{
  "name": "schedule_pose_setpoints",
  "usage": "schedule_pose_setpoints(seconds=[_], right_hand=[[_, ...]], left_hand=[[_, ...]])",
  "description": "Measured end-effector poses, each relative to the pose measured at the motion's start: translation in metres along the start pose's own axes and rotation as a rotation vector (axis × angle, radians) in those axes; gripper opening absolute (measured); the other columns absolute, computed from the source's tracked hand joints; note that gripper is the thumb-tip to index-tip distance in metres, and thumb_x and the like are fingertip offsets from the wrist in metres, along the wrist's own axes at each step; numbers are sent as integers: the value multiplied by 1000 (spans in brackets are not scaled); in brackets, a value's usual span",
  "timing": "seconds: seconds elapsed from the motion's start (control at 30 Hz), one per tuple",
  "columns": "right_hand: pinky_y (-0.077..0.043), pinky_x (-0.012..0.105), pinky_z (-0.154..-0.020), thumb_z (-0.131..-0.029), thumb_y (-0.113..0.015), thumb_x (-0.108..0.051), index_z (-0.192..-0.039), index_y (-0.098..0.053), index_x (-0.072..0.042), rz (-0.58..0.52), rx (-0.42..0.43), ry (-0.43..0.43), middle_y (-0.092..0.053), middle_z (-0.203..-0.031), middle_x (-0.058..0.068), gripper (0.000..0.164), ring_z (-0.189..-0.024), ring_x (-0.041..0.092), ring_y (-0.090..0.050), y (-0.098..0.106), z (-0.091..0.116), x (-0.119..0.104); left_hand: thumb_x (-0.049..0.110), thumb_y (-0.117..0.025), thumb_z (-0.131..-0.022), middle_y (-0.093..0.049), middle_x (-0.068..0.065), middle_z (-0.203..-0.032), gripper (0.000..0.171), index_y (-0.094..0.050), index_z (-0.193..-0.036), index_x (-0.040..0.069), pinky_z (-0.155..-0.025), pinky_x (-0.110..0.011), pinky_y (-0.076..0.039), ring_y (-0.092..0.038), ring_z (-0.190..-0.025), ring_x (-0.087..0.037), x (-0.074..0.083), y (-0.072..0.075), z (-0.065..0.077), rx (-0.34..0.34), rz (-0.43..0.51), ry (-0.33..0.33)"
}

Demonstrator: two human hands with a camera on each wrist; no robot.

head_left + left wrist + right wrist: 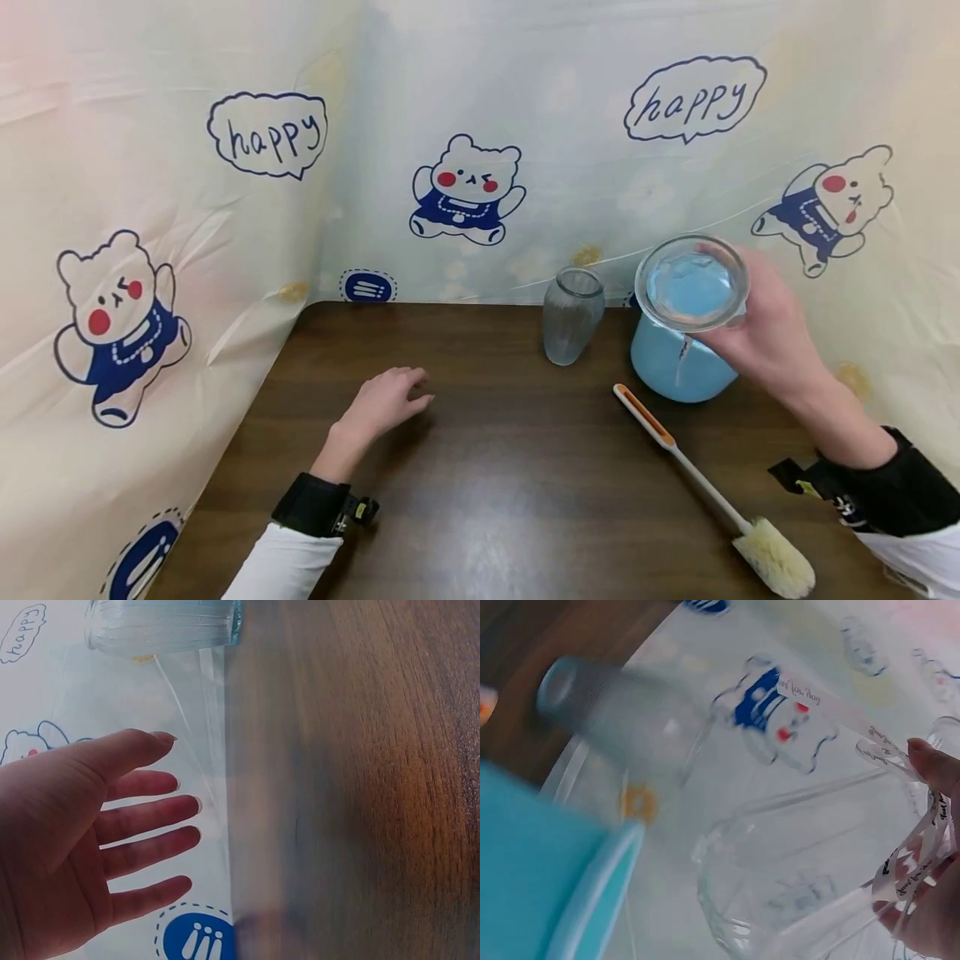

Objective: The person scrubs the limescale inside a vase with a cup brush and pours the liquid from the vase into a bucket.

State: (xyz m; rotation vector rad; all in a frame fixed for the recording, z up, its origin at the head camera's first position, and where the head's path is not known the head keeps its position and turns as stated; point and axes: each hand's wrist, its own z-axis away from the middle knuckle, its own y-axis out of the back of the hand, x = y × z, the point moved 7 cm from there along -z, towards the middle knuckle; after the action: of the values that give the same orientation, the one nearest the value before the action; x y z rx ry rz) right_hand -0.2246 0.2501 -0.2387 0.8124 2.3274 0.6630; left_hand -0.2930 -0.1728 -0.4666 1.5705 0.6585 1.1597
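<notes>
My right hand (772, 325) holds a clear glass vase (738, 271) by its neck, fingers curled round it. A white printed ribbon (881, 742) is wrapped about that neck, with a loose end trailing. Beneath the vase stands a light-blue bucket (675, 367), its rim (604, 900) close below the vase's base in the right wrist view. My left hand (384, 402) hovers over the left part of the table with relaxed, spread fingers and nothing in them. A ribbed glass vase (570, 321) stands upright at the back, left of the bucket.
A long-handled bottle brush (705, 475) with an orange-and-white grip and a cream bristle head lies diagonally on the dark wooden table (487, 467), in front of the bucket. A printed curtain (360, 208) with cartoon bears hangs behind and along both sides.
</notes>
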Motion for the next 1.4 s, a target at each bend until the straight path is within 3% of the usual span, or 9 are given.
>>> schedule_pose_setpoints(seconds=[0.07, 0.17, 0.27, 0.47, 0.67, 0.77, 1.03, 1.17, 1.4], right_hand=[[-36, 15, -103, -62, -95, 7, -147, -56, -8, -42, -10, -72, -61, -136, 19, 95, -123, 11, -51, -7, 1, -5], [-38, 14, -101, -62, -94, 11, -148, -55, -11, -111, -29, -161, -61, -139, 14, 97, -124, 2, -51, -23, 5, -12], [-40, 15, -101, -66, -94, 7, -148, -54, -12, -195, -59, -227, -61, -141, 10, 93, -126, 5, -53, -43, 10, -18], [-45, 22, -101, -75, -93, -5, -145, -55, -16, -340, -126, -333, -62, -139, 4, 81, -128, 24, -58, -85, 9, -24], [-46, 49, -107, -81, -92, -19, -148, -51, -19, -453, -190, -438, -59, -144, 5, 79, -133, 31, -56, -132, -5, -18], [-43, 56, -111, -83, -90, -25, -150, -49, -19, -503, -206, -476, -56, -150, 7, 79, -138, 30, -52, -158, -14, -13], [-45, 54, -112, -86, -88, -27, -151, -47, -13, -616, -189, -523, -51, -156, 12, 78, -143, 27, -49, -226, -30, 2], [-43, 48, -114, -83, -89, -29, -152, -45, -10, -626, -177, -569, -55, -151, 13, 84, -143, 26, -49, -262, -36, 10], [-42, 48, -114, -83, -88, -36, -156, -37, -8, -607, -168, -652, -48, -156, 15, 93, -144, 29, -47, -312, -36, 36]], left_hand=[[28, -75, -97, -73, -12, -113, 36, -71, -125, 5, -88, -50, -57, -68, -102, -28, -1, 1, -1, 4, 4, -1], [28, -74, -98, -73, -11, -113, 36, -71, -125, 5, -89, -50, -57, -68, -102, -28, -3, 3, 0, 11, -1, 7], [27, -73, -99, -73, -10, -112, 33, -72, -123, 5, -89, -49, -58, -69, -101, -28, -5, 3, 2, 21, -15, 13], [25, -71, -99, -74, -11, -110, 31, -72, -122, 4, -86, -50, -58, -69, -99, -28, -6, 3, 7, 52, -29, 7], [27, -71, -100, -74, -12, -111, 32, -72, -122, 4, -87, -50, -58, -69, -99, -28, -8, 7, 11, 61, -40, 21], [27, -71, -99, -74, -11, -108, 31, -73, -121, 4, -85, -50, -58, -69, -96, -28, -9, 8, 11, 70, -47, 16], [27, -71, -99, -74, -13, -107, 30, -73, -119, 4, -85, -50, -59, -69, -94, -27, -9, 3, 17, 61, -33, 35], [26, -72, -99, -74, -13, -107, 29, -73, -118, 4, -85, -50, -59, -69, -94, -28, -12, 3, 21, 59, -33, 43], [32, -72, -98, -74, -10, -103, 32, -74, -116, 5, -82, -48, -59, -69, -92, -26, -11, 4, 19, 80, -45, 38]])
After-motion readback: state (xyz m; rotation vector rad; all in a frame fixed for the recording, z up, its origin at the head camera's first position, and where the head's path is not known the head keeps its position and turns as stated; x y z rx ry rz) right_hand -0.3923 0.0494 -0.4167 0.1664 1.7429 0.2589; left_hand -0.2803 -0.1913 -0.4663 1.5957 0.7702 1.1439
